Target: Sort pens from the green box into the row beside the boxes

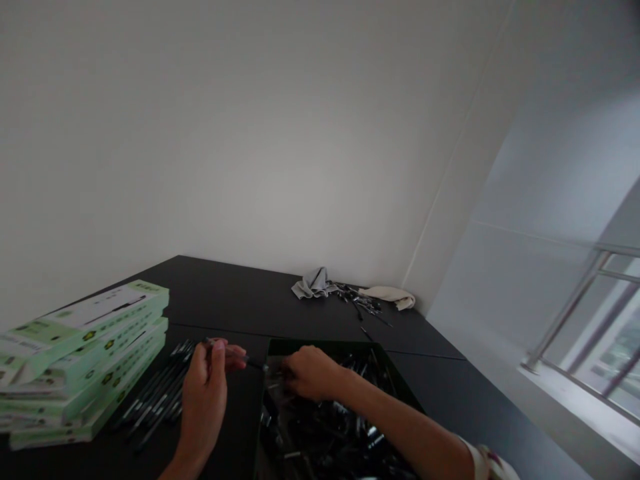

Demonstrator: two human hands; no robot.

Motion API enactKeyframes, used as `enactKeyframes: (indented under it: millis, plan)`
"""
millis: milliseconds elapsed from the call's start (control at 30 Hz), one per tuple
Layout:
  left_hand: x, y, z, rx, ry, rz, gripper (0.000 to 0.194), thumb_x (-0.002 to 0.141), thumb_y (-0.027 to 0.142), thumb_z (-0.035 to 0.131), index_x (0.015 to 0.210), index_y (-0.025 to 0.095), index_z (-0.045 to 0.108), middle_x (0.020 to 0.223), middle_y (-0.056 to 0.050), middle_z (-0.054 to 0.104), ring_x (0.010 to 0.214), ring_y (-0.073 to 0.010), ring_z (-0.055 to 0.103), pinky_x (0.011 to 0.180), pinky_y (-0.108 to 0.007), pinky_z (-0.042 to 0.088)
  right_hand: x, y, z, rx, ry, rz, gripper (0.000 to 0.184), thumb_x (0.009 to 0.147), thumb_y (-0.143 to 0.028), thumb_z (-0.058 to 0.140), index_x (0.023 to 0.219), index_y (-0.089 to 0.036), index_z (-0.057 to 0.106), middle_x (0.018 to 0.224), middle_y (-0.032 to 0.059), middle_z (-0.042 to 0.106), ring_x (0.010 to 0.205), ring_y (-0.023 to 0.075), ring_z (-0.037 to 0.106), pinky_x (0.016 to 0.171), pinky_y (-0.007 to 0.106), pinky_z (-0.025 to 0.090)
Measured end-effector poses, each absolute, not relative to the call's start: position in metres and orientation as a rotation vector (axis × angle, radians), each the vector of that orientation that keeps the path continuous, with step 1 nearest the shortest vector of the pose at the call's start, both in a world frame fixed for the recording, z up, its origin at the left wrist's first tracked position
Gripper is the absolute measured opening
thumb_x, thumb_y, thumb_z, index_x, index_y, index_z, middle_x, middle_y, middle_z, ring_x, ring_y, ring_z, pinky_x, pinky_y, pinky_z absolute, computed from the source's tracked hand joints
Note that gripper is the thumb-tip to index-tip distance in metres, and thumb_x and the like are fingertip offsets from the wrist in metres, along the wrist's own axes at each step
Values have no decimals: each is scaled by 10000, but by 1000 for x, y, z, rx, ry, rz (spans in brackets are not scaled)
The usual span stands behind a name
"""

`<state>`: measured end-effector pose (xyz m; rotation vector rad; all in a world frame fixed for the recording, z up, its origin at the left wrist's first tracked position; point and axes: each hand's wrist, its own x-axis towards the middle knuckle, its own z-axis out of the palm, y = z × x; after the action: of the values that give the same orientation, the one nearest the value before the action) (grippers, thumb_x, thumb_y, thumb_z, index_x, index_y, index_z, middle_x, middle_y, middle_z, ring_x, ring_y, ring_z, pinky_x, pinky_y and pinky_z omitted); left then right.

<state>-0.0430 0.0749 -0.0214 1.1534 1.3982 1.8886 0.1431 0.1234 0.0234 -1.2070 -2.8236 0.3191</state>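
Observation:
My left hand (210, 380) is closed around a dark pen (256, 364), whose end points right toward the box's left rim. My right hand (313, 373) reaches over the dark box (261, 413), its fingers curled by the pen's tip. What the right fingers grip is blurred and in shadow. Many loose dark pen parts (330, 427) with shiny bits fill the box. Left of my left hand, a row of dark pens (157, 393) lies on the table.
A leaning stack of green and white pen boxes (90, 347) stands on the left of the black table (225, 293). At the back lie a grey cloth (314, 283), a pile of dark pen parts (361, 301) and a beige cloth (393, 295). A railing (565, 310) crosses the window at right.

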Motion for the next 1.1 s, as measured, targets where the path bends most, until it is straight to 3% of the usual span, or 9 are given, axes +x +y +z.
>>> enactKeyframes:
  millis: [167, 333, 633, 733, 900, 1100]
  plan:
    - [-43, 74, -21, 1124, 1376, 1886, 278, 867, 483, 461, 800, 222, 533, 721, 14, 666, 639, -171, 624, 687, -321, 467, 167, 122, 55, -1162, -2413, 724, 268, 808, -362, 558, 876, -129, 672, 565, -31, 524, 501, 84, 422, 483, 202, 281]
    - [-40, 75, -18, 1058, 1275, 1872, 303, 828, 515, 509, 799, 216, 553, 704, 18, 676, 642, -166, 623, 691, -311, 476, 173, 104, 67, -1108, -2060, 1082, 334, 796, -437, 557, 793, -113, 635, 606, -28, 497, 493, 66, 368, 451, 201, 253]
    - [-39, 75, -16, 845, 1077, 1829, 318, 712, 505, 654, 734, 193, 598, 660, 24, 686, 660, -140, 617, 662, -247, 491, 175, 83, 76, -941, -1745, 1472, 263, 756, -404, 611, 729, -150, 549, 485, -92, 337, 425, 49, 249, 419, 198, 192]
    - [-41, 77, -16, 755, 1014, 1799, 267, 720, 441, 678, 735, 182, 615, 669, 18, 691, 692, -131, 626, 678, -229, 495, 176, 81, 75, -941, -1732, 1512, 250, 740, -378, 641, 727, -145, 549, 502, -80, 389, 432, 47, 282, 419, 199, 196]
    - [-41, 78, -14, 594, 926, 1724, 125, 853, 244, 589, 784, 142, 609, 744, 10, 664, 673, -109, 625, 675, -263, 516, 176, 75, 74, -922, -1746, 1554, 273, 767, -410, 621, 737, -156, 523, 508, -86, 361, 433, 48, 262, 420, 199, 194]
    - [-33, 75, -8, 476, 850, 1595, 144, 872, 250, 580, 965, 141, 595, 906, -16, 634, 706, -122, 623, 617, -287, 534, 171, 49, 83, -894, -1953, 1204, 288, 903, -450, 434, 780, -190, 431, 615, -60, 362, 509, 74, 317, 453, 213, 246]
